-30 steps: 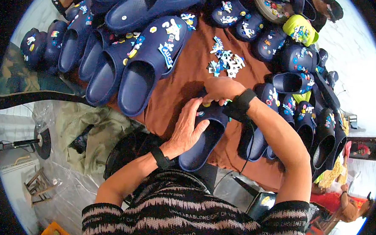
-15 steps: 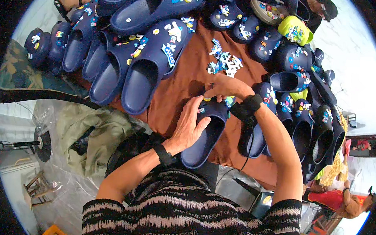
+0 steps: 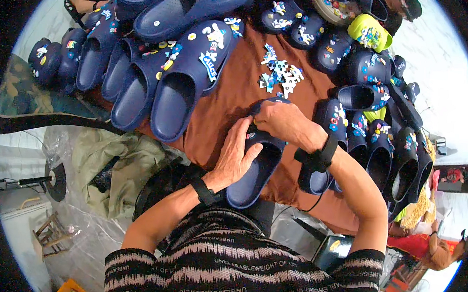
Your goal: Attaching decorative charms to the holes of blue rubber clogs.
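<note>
A navy slip-on clog lies in front of me on the brown cloth, its heel toward me. My left hand grips its left side, fingers along the upper and thumb over the foot opening. Across the clog's upper, my right hand is closed with its fingertips pressed down. Whatever is in those fingertips is hidden by the hand. Small charms show on the upper near my left fingertips. Just beyond the toe sits a loose pile of blue, white and black shoe charms.
Navy clogs with charms crowd the table's left side. More clogs line the right, with a lime-green clog at the far right. The brown cloth covers the table. A person in red is at the right edge.
My right hand has turned and closed over the clog's upper, and its forearm has swung outward to the right. My left hand and the clog have stayed in place.
</note>
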